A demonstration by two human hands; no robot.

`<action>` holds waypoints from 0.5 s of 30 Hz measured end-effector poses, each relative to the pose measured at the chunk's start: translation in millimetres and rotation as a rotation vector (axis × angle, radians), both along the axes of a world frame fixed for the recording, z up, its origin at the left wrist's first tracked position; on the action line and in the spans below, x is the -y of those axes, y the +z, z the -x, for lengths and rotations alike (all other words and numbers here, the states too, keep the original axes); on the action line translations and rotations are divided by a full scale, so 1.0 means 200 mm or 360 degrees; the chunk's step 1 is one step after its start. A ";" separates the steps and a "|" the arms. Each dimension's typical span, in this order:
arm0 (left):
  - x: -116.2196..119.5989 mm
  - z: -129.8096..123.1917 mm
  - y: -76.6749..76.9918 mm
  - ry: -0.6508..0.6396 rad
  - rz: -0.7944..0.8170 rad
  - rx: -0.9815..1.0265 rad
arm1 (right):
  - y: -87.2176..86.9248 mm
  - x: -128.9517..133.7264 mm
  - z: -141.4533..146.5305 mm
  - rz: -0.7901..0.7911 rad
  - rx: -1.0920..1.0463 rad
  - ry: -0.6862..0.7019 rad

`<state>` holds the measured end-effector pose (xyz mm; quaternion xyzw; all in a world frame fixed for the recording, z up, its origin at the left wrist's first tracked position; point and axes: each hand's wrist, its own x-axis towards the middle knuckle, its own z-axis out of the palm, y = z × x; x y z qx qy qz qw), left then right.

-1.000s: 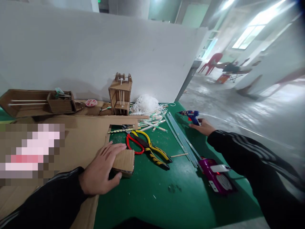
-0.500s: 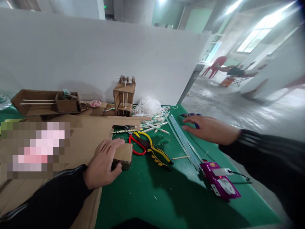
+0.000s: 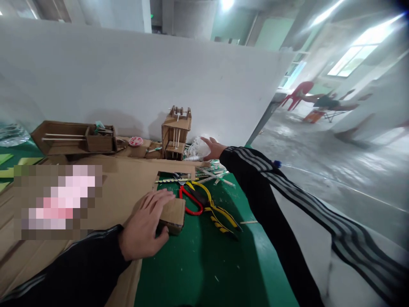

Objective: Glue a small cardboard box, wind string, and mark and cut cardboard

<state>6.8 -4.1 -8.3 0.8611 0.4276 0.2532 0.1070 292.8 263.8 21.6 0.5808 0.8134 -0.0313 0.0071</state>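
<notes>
My left hand (image 3: 145, 226) rests over a small cardboard box (image 3: 172, 213), its fingers on the top and its thumb at the near side. At the back of the green table, my right hand (image 3: 212, 149) touches a heap of white string (image 3: 197, 149), fingers apart. Red-handled scissors (image 3: 191, 202) and yellow-black pliers (image 3: 220, 211) lie right of the box. Behind them are thin sticks (image 3: 215, 175). A tall cardboard frame (image 3: 177, 132) with white rods stands left of the string.
Flat cardboard sheets (image 3: 111, 183) cover the left side. Behind them lie a long cardboard tray (image 3: 64, 145) and a round red-white tin (image 3: 136, 141). A white partition (image 3: 128, 76) stands at the back; a red chair (image 3: 298, 94) is beyond.
My right hand has moved left and back, from the table's right edge to the string. Its arm now hides the clear strips and purple power strip. My left hand stays on the box.
</notes>
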 end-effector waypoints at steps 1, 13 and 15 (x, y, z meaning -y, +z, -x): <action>0.00 0.00 0.00 0.0002 0.0011 -0.0005 | -0.01 -0.02 0.00 0.0006 0.0007 0.0008; 0.00 0.00 -0.01 0.0028 0.0052 -0.0042 | 0.12 -0.13 -0.10 -0.0249 -0.0015 0.0060; 0.00 0.00 -0.01 0.0031 0.0050 -0.0034 | 0.23 -0.10 -0.15 -0.0352 -0.0044 0.0032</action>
